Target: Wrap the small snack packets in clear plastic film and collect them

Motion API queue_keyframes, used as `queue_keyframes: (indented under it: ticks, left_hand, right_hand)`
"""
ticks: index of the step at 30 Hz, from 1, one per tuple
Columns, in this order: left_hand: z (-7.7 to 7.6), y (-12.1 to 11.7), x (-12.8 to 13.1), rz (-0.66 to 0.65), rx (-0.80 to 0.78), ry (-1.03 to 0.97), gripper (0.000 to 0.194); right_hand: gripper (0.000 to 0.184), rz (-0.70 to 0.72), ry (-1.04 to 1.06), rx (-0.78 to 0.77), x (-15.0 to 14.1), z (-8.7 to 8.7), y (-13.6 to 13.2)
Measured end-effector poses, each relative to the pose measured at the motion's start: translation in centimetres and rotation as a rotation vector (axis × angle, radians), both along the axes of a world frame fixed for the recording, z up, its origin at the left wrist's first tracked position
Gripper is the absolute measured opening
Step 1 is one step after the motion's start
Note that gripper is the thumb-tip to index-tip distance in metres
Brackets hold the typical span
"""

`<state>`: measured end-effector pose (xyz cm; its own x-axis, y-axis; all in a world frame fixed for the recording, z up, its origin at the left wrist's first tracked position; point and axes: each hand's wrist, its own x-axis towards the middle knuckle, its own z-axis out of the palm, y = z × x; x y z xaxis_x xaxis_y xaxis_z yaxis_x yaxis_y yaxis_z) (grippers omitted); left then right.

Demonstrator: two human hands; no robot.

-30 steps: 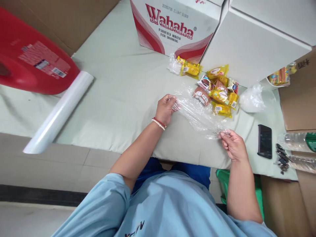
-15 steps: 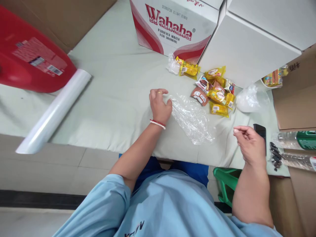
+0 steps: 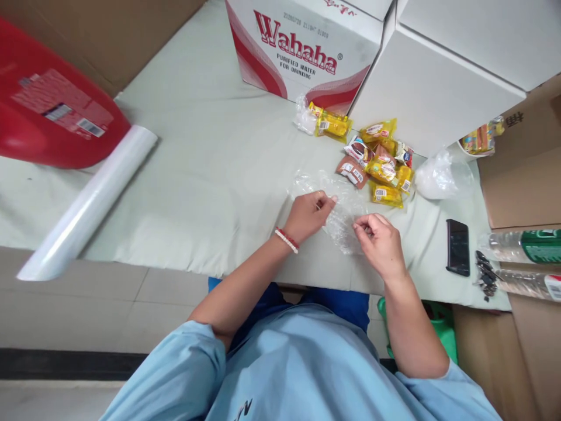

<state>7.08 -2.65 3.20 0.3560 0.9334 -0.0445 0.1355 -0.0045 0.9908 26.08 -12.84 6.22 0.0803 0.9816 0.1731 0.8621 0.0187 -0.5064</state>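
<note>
A thin, crinkled clear plastic bag [image 3: 339, 225] lies flat on the cloth-covered table in front of me. My left hand [image 3: 309, 215], with a red and white bracelet at the wrist, pinches the bag, thumb against forefinger. At the bag's right side is my right hand [image 3: 380, 242], its thumb and fingertips closed in a pinch at the film. Exactly how much film sits between those fingertips is hard to see. Just beyond the bag lies a pile of small wrapped snacks [image 3: 388, 169] in yellow and brown packets.
A Wahaba-style water carton marked Wahaha [image 3: 302, 55] and a white box [image 3: 432, 88] stand behind the snacks. To the right are a knotted plastic bag [image 3: 440, 175], a phone [image 3: 458, 247] and plastic bottles [image 3: 521, 245]. A white roll [image 3: 90, 202] and red container [image 3: 56, 105] occupy the left.
My left hand has moved right and nearer to me over the plastic bag. My right hand has come left from beside the phone to the bag's right side, uncovering the phone.
</note>
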Motion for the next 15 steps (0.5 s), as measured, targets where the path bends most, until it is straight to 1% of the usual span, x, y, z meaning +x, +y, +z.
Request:
queue_keyframes:
  ticks: [2,3,5,7,9,11,13,14,15]
  left_hand:
    - [1.0,-1.1,0.0,-0.099,-0.002,0.081,0.053]
    - [1.5,-1.5,-0.1,-0.113,-0.006,0.106,0.057]
    - [2.1,-2.2,-0.4,-0.114,-0.067,0.116,0.059]
    - [2.1,-2.7,-0.8,-0.093,-0.17,0.07,0.055]
    - [1.6,-3.4,-1.0,-0.042,-0.225,0.009,0.048]
    - [0.7,-4.1,-1.2,0.026,-0.238,-0.054,0.043]
    - [-0.4,-4.8,-1.3,0.054,-0.297,-0.148,0.04]
    - [-0.8,-5.1,-1.4,0.051,-0.353,-0.214,0.038]
    - [-1.2,-5.3,-1.5,0.044,-0.417,-0.285,0.037]
  right_hand:
    - [0.015,0.034,-0.022,0.051,-1.0,0.9,-0.7]
    - [0.016,0.05,-0.039,0.074,-1.5,1.2,-1.0]
    - [0.017,0.088,-0.068,0.116,-2.5,1.6,-1.5]
    - [0.019,0.151,-0.096,0.14,-3.6,1.7,-1.9]
    - [0.022,0.244,-0.129,0.131,-5.0,1.5,-2.2]
    - [0.025,0.348,-0.125,0.101,-6.3,1.3,-2.6]
    - [0.024,0.449,-0.019,0.062,-7.0,1.3,-2.8]
    - [0.023,0.466,0.066,0.045,-6.9,1.4,-2.8]
    - [0.022,0.446,0.151,0.036,-6.6,1.5,-2.7]
